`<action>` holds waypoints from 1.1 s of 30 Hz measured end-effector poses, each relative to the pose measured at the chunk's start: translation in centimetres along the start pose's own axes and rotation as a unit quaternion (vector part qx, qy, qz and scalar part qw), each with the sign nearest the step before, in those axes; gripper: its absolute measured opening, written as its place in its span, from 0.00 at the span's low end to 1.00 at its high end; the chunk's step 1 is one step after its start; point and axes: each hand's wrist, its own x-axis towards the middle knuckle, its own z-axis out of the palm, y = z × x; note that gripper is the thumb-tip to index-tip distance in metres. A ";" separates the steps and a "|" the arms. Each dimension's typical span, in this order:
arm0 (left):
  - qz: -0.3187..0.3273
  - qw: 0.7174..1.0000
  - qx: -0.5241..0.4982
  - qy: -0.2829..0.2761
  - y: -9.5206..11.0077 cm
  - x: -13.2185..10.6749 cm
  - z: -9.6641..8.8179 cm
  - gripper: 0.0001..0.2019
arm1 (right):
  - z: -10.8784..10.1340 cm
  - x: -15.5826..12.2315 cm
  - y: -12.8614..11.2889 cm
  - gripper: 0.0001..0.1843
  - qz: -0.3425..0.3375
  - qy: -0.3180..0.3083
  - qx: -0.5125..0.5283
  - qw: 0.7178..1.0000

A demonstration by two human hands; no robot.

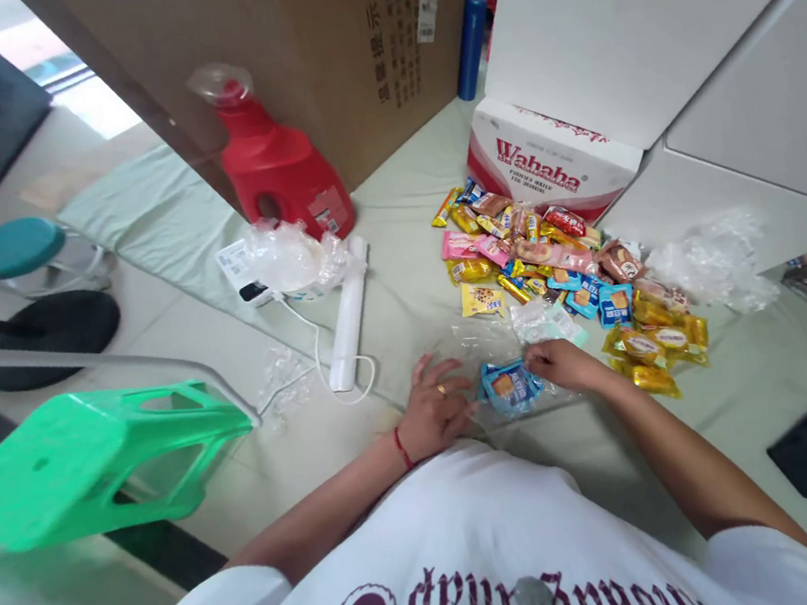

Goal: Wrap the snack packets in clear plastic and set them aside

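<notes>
- Nearest: left hand (438,403), fingers loosely spread and partly curled, at left edge of a clear plastic bag (486,343); cannot tell whether the fingertips have hold of the film. One ring, one red wrist cord.
- Right hand (558,363): thumb and fingers drawn together in a pinch on the bag's right side, against the packets within; whether a packet is caught too, cannot tell.
- Bag lies on the pale floor cover (418,300) between the hands. Inside: blue snack packets (511,387), overlapping, exact count unclear.
- Just beyond, to the right: gold packets (671,340) in a cluster, at least four, some with oval labels.
- Loose snack pile (528,248), ahead of the hands: three blue cracker packets (585,298) can be told apart; at least two pink packets (460,244); one pale yellow cookie packet (481,298) at the near left side. Rest too jumbled to count.
- Right of the pile: crumpled clear plastic (717,261), contents not evident.
- Left of the pile: one white tube (348,326), a white cable looping over its near end.
- Behind the pile: one Wahaha purified-water carton (556,158), interior hidden.
- Farther left: one red jug (289,173), opaque, before a large brown cardboard box (337,60); contents of both hidden.
</notes>
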 end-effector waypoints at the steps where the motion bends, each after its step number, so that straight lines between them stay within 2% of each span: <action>1: -0.063 0.998 0.007 0.026 -0.3 0.2 -0.2 0.15 | 0.0 -0.1 0.3 0.15 0.000 -0.003 0.015 1.000; 3: -0.197 0.977 0.039 0.066 -1.2 0.4 -0.6 0.14 | 0.2 -0.1 0.7 0.19 0.006 -0.008 0.033 0.999; 5: -0.301 0.948 0.068 0.079 -2.4 0.4 -1.1 0.12 | 0.4 -0.2 0.7 0.22 0.021 -0.007 0.014 1.000; 7: -0.376 0.916 0.096 0.100 -3.2 0.2 -1.9 0.07 | 0.7 -0.2 0.3 0.22 0.043 -0.001 -0.035 0.998; 9: -0.417 0.884 0.142 0.154 -3.1 -0.4 -2.9 0.06 | 0.9 -0.2 -0.3 0.20 0.068 0.004 -0.092 0.993; 11: -0.390 0.873 0.184 0.226 -2.0 -0.8 -4.1 0.06 | 1.0 -0.2 -0.8 0.20 0.085 0.001 -0.135 0.987; 12: -0.336 0.889 0.187 0.248 -1.0 -0.9 -4.5 0.05 | 1.1 -0.2 -1.0 0.20 0.091 -0.002 -0.150 0.985; 13: -0.255 0.918 0.173 0.249 0.0 -0.8 -4.7 0.06 | 1.1 -0.2 -1.1 0.20 0.095 -0.004 -0.160 0.983; 14: -0.155 0.952 0.145 0.221 1.1 -0.5 -4.6 0.08 | 1.1 -0.2 -1.3 0.20 0.097 -0.007 -0.167 0.981; 15: -0.052 0.978 0.112 0.167 2.0 0.0 -4.3 0.10 | 1.1 -0.2 -1.3 0.21 0.097 -0.009 -0.172 0.980; 16: 0.034 0.991 0.083 0.094 2.7 0.7 -3.7 0.12 | 1.0 -0.3 -1.4 0.21 0.096 -0.008 -0.175 0.980; 17: 0.083 0.994 0.072 0.018 3.1 1.6 -2.9 0.14 | 0.9 -0.4 -1.4 0.21 0.094 -0.008 -0.179 0.979; 18: 0.089 0.992 0.077 -0.049 3.3 2.6 -1.9 0.16 | 0.6 -0.6 -1.5 0.21 0.093 -0.008 -0.182 0.979; 19: 0.056 0.989 0.091 -0.101 3.2 3.5 -0.9 0.18 | 0.3 -0.9 -1.5 0.20 0.094 -0.014 -0.186 0.978; 20: 0.006 0.985 0.106 -0.137 2.9 4.3 0.0 0.20 | -0.1 -1.2 -1.6 0.19 0.095 -0.022 -0.190 0.977; 22: -0.092 0.973 0.128 -0.169 2.2 5.5 1.5 0.22 | -1.1 -1.8 -1.8 0.19 0.102 -0.028 -0.197 0.975; 23: -0.121 0.969 0.132 -0.172 1.8 5.9 1.9 0.23 | -1.7 -1.9 -2.0 0.19 0.104 -0.008 -0.206 0.973; 25: -0.142 0.967 0.131 -0.165 1.5 6.2 2.2 0.24 | -2.7 -1.7 -2.6 0.20 0.082 0.080 -0.234 0.965; 27: -0.145 0.970 0.124 -0.150 1.5 6.3 2.2 0.22 | -3.3 -0.6 -3.3 0.22 0.027 0.165 -0.262 0.950; 28: -0.148 0.971 0.121 -0.144 1.6 6.3 2.1 0.20 | -3.4 0.2 -3.6 0.24 -0.005 0.179 -0.271 0.946; 30: -0.155 0.972 0.115 -0.134 1.7 6.2 2.1 0.18 | -3.3 1.9 -4.2 0.27 -0.041 0.147 -0.274 0.950; 33: -0.169 0.973 0.104 -0.118 1.5 6.0 2.4 0.17 | -3.1 4.1 -4.4 0.16 -0.036 0.068 -0.256 0.964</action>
